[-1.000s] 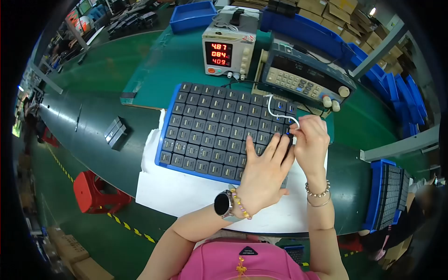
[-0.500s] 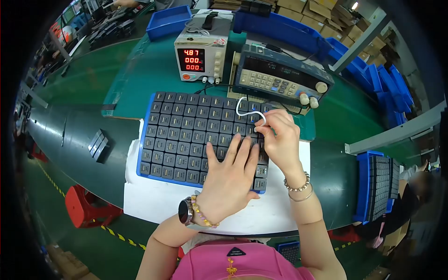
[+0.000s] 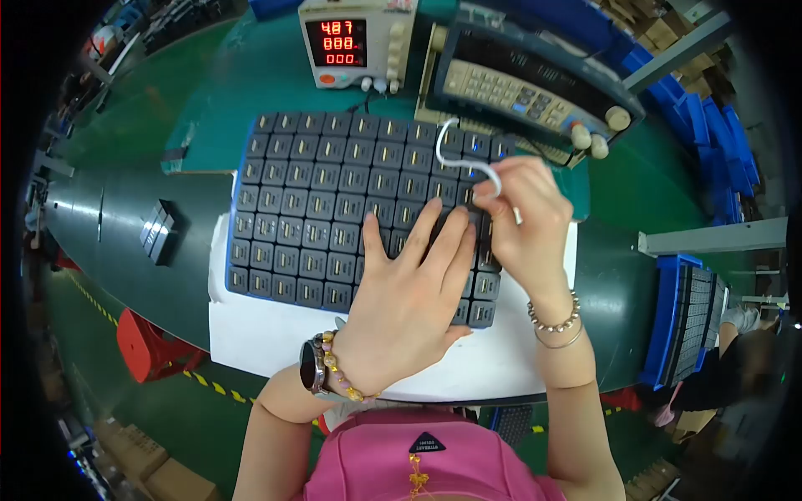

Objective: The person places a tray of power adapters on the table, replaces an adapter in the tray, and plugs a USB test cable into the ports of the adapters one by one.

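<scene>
Rows of small black blocks with USB ports [image 3: 322, 204] fill a blue tray [image 3: 248, 138] in front of me. My left hand [image 3: 409, 292] lies on these blocks with its fingers spread. Near the tray's right side, my right hand [image 3: 535, 221] has thumb and fingers pinched on a white cable [image 3: 455, 160]. That cable curves up to the tray's far edge; a small white tip shows by my right hand's fingers. Blue lights glow on several blocks at the far right. My hands cover part of the block rows.
Behind the tray stand a power supply [image 3: 338, 50] with red digits and a bench instrument [image 3: 535, 75] with a keypad. White paper [image 3: 276, 334] lies under the tray. Several black pieces [image 3: 157, 232] lie left. A blue bin [image 3: 668, 321] of blocks is at right, a red stool [image 3: 146, 346] lower left.
My view has tilted down and closer. My right hand still pinches the cable but has turned, and the white tip now shows farther right. My left hand stays spread on the blocks.
</scene>
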Available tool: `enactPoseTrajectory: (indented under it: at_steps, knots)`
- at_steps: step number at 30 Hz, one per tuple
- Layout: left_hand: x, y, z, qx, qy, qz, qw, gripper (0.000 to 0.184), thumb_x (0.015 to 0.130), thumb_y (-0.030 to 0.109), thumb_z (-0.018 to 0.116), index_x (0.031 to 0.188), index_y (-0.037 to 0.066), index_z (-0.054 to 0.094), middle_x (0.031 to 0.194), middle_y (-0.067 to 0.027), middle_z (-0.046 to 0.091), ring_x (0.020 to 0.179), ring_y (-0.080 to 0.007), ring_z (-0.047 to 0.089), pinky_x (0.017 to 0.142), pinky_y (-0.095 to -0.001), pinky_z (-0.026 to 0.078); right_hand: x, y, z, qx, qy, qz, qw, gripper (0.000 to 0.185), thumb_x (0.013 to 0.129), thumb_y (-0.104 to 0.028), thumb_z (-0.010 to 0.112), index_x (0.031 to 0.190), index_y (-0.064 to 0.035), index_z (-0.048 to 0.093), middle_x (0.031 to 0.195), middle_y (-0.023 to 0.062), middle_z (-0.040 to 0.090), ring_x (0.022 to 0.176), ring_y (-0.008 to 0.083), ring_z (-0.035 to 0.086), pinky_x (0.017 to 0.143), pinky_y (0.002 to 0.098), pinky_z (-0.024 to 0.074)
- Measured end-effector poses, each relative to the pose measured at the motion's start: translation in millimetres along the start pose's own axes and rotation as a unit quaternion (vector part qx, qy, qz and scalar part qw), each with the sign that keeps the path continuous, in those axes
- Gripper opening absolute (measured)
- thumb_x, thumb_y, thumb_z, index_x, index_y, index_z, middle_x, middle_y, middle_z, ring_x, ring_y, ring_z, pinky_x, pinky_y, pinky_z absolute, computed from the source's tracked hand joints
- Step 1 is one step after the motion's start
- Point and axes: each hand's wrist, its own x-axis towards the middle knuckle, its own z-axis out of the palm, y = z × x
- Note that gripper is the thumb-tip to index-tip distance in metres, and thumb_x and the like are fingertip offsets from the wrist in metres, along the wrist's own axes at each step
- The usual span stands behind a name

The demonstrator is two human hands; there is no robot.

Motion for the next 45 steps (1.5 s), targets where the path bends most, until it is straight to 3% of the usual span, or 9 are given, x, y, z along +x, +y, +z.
enactPoseTrajectory:
  at_steps: [6,12,16,19,24,31,36,39,45]
  knots:
    - [1,-1,3,0.001,-0.019,-0.01,1.0,0.091,0.061,0.04,0.079,0.133,-0.001,0.043,0.142,-0.0147,0.036,0.136,-0.0329,0.03,0.094,-0.07,0.029,4,-5,3,-0.018,-0.013,0.032,0.999,0.01,0.062,0.004,0.06,0.067,-0.0038,0.056,0.072,0.01,0.059,0.074,0.0329,0.055,0.067,0.0404,0.0431]
    - [6,0,2,-0.005,-0.017,-0.017,1.0,0.089,0.06,0.038,0.079,0.132,0.0,0.045,0.141,-0.0134,0.037,0.134,-0.0329,0.032,0.092,-0.0697,0.03,1,-6,4,-0.052,0.016,0.008,0.998,0.007,0.067,0.002,0.062,0.07,-0.004,0.059,0.068,0.0091,0.059,0.073,0.0327,0.056,0.067,0.0392,0.0447]
    - [4,-1,3,-0.02,-0.018,-0.015,1.0,0.088,0.059,0.035,0.08,0.131,0.0,0.045,0.14,-0.013,0.037,0.133,-0.0329,0.033,0.09,-0.0701,0.031,2,-11,-10,-0.044,-0.072,0.068,0.994,0.012,0.072,0.005,0.066,0.083,0.0008,0.065,0.084,0.0106,0.066,0.085,0.0248,0.063,0.076,0.0315,0.0481]
    - [3,-2,2,-0.022,-0.013,-0.011,1.0,0.087,0.059,0.035,0.08,0.13,0.0,0.045,0.139,-0.0134,0.038,0.132,-0.0328,0.033,0.09,-0.0697,0.032,4,-7,-1,-0.049,-0.004,0.011,0.999,0.008,0.067,0.002,0.064,0.073,-0.0028,0.063,0.07,0.0103,0.06,0.071,0.0305,0.058,0.062,0.0369,0.0469]
    - [4,-1,1,-0.024,0.0,-0.006,1.0,0.086,0.059,0.036,0.079,0.129,-0.001,0.046,0.137,-0.0141,0.039,0.13,-0.0324,0.035,0.089,-0.0695,0.033,8,-5,0,-0.026,-0.021,0.107,0.994,0.008,0.065,0.003,0.065,0.069,-0.0019,0.061,0.07,0.0115,0.06,0.072,0.0308,0.058,0.063,0.0364,0.0453]
    - [2,-4,5,-0.044,0.04,0.001,0.998,0.088,0.057,0.037,0.081,0.129,-0.001,0.047,0.134,-0.0153,0.042,0.129,-0.0327,0.036,0.09,-0.0702,0.032,5,-13,0,-0.086,-0.004,0.014,0.996,0.011,0.062,0.006,0.067,0.07,0.0001,0.062,0.072,0.0121,0.061,0.078,0.029,0.06,0.068,0.0359,0.0459]
    - [1,-4,5,-0.037,0.04,0.001,0.999,0.088,0.058,0.037,0.081,0.13,-0.001,0.046,0.135,-0.0155,0.041,0.13,-0.0328,0.036,0.091,-0.0696,0.032,11,-7,-2,0.054,-0.027,0.185,0.981,0.013,0.061,0.006,0.069,0.069,-0.0012,0.063,0.074,0.0117,0.063,0.079,0.0277,0.061,0.07,0.0351,0.0464]
    - [2,-3,5,-0.028,0.036,0.001,0.999,0.086,0.06,0.038,0.08,0.129,-0.001,0.047,0.136,-0.0154,0.041,0.13,-0.0325,0.036,0.092,-0.0692,0.032,6,-9,1,-0.079,0.007,0.0,0.997,0.013,0.061,0.006,0.069,0.07,-0.0017,0.062,0.075,0.0116,0.062,0.08,0.0282,0.061,0.07,0.0362,0.0462]
    - [2,-1,3,-0.012,0.027,-0.001,1.0,0.087,0.06,0.038,0.08,0.13,-0.001,0.046,0.138,-0.0154,0.039,0.132,-0.033,0.034,0.095,-0.0695,0.03,7,-8,-3,-0.01,0.052,0.093,0.994,0.007,0.067,0.005,0.063,0.068,-0.0015,0.06,0.071,0.0098,0.061,0.071,0.0296,0.059,0.06,0.0359,0.0466]
